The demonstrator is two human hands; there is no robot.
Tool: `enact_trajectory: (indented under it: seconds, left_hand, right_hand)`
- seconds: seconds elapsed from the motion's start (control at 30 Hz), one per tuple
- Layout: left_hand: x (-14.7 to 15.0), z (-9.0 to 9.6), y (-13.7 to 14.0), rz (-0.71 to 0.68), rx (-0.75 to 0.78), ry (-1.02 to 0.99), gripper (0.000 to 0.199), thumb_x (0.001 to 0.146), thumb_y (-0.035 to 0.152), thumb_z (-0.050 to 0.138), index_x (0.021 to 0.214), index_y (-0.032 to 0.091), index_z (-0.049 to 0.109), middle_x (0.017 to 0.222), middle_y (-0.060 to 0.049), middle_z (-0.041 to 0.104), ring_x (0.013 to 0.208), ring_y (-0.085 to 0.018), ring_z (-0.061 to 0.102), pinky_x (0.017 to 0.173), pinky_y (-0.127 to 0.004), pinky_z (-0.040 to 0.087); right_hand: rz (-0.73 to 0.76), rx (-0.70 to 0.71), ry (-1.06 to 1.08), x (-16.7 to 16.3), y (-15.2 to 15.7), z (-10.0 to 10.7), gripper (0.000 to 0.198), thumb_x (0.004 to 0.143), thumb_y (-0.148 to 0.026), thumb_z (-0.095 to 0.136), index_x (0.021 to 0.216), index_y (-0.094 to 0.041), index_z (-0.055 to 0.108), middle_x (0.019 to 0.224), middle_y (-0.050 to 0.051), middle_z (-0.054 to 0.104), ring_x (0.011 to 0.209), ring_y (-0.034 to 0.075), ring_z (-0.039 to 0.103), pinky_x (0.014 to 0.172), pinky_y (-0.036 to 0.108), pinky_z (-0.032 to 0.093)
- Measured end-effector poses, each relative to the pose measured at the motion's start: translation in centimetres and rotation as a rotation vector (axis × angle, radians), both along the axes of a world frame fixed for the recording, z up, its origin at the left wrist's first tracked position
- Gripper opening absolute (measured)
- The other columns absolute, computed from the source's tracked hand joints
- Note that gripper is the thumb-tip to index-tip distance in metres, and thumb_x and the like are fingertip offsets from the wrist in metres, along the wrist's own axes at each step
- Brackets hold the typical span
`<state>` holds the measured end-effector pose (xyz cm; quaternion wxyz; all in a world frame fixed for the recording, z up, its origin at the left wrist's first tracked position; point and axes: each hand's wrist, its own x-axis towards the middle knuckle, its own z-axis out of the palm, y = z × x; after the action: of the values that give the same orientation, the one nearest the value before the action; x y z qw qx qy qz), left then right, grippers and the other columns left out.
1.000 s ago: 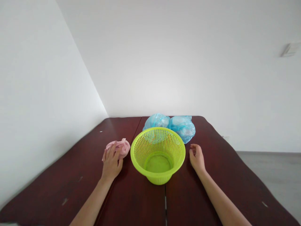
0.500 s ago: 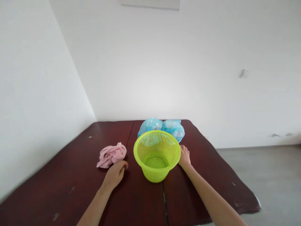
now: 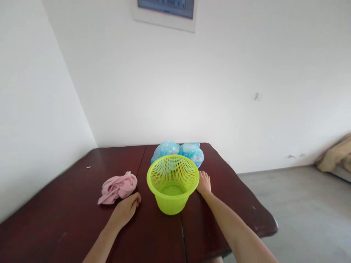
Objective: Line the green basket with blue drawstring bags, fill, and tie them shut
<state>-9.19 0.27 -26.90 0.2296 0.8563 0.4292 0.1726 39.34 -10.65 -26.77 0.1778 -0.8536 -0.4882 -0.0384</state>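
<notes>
A lime-green plastic basket (image 3: 170,206) with mesh sides stands upright on the dark red-brown table, and nothing lies inside it. My left hand (image 3: 126,209) rests on the tabletop to its left with the fingers curled in; nothing shows in them. Just beyond that hand is a crumpled pink cloth (image 3: 117,188). My right hand (image 3: 204,183) lies against the table at the basket's right side, fingers stretched out and holding nothing; its thumb is hidden by the basket. Behind the basket sit blue translucent plastic bags (image 3: 189,151) with pale contents that I cannot make out.
The table (image 3: 148,241) has a wavy edge and a seam down its middle. White walls meet its back and left side. A framed picture (image 3: 166,14) hangs above. At far right, a beige cover (image 3: 336,155) drapes over low furniture on the grey floor.
My view has turned right and tilted up, so the table and its things shift left, and more of the picture and the draped furniture shows. Both hands stay in about the same places.
</notes>
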Motion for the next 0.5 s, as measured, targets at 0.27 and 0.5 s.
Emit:
enact_trajectory:
  seconds: [0.27,0.5]
  left_hand:
    - [0.9,-0.2,-1.0,0.066,-0.010,0.039,0.027,0.113,0.018,0.037,0.109,0.027,0.062,0.107,-0.003,0.079,0.100,-0.024,0.075,0.093,-0.034,0.048]
    - [1.3,1.3,-1.7,0.130,-0.043,0.035,0.028,0.110,0.018,0.036,0.102,0.026,0.062,0.096,-0.003,0.077,0.094,-0.024,0.073,0.086,-0.035,0.047]
  right_hand:
    - [-0.014,0.045,-0.014,-0.2,0.1,-0.1,0.026,0.111,-0.021,0.054,0.125,-0.022,0.075,0.138,0.017,0.075,0.132,0.034,0.066,0.107,0.043,0.044]
    - [-0.011,0.045,0.000,0.1,0.5,-0.6,0.024,0.111,-0.022,0.056,0.126,-0.021,0.075,0.138,0.018,0.074,0.133,0.034,0.063,0.107,0.042,0.043]
